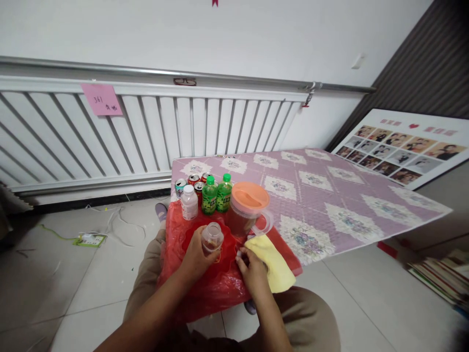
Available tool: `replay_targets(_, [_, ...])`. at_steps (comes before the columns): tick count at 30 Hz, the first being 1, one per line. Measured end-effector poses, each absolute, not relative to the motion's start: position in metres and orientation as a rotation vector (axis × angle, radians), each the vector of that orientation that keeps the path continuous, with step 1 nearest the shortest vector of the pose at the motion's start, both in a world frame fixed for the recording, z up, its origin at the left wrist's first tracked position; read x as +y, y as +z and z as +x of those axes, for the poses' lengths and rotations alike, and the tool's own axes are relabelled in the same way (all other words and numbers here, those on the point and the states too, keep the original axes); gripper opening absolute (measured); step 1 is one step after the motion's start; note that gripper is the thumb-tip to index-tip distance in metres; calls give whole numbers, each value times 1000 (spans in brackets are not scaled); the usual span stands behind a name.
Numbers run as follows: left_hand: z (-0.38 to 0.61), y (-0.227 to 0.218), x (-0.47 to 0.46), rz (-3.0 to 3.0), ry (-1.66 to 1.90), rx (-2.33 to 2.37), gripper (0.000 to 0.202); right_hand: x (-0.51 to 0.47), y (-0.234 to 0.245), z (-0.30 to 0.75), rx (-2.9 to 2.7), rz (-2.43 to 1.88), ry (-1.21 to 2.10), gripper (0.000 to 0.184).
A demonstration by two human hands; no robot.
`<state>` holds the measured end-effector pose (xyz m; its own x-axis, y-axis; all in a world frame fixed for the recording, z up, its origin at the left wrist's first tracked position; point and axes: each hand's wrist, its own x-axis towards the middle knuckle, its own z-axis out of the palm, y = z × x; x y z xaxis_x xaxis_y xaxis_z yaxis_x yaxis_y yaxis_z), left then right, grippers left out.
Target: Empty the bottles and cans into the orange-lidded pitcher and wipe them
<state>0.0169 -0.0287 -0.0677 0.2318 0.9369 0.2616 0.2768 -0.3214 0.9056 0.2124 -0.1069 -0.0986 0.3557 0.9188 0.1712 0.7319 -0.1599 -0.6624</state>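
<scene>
My left hand (198,256) is wrapped round a clear bottle (212,236) with an open mouth and some brownish contents low inside. The bottle is over a red scalloped tray (188,239). To its right, my right hand (252,269) is closed in a pinch on a small whitish piece (239,253), too small to name surely. A yellow cloth (276,264) lies right beside that hand. Behind it stands a clear pitcher (242,220) with an orange lid and brown liquid inside.
Behind the tray stand a white bottle (189,203), two green-capped bottles (209,196) and several drink cans (180,187). Red plastic sheeting (176,293) covers the near surface. A purple floral mat (311,195) extends right. A white radiator (146,132) runs along the wall.
</scene>
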Motion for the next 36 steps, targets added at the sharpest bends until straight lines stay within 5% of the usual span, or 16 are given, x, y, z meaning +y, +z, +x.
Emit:
replay_targets(25, [19, -63, 0, 1729, 1095, 1055, 80, -113, -122, 207, -1632, -1997, -33, 35])
replay_targets(33, [10, -52, -9, 1753, 1111, 1107, 87, -121, -80, 200, -1496, -1866, 125, 31])
replay_targets(36, [1, -29, -16, 1737, 1216, 1196, 67, -119, -46, 195, -1413, -1804, 259, 42])
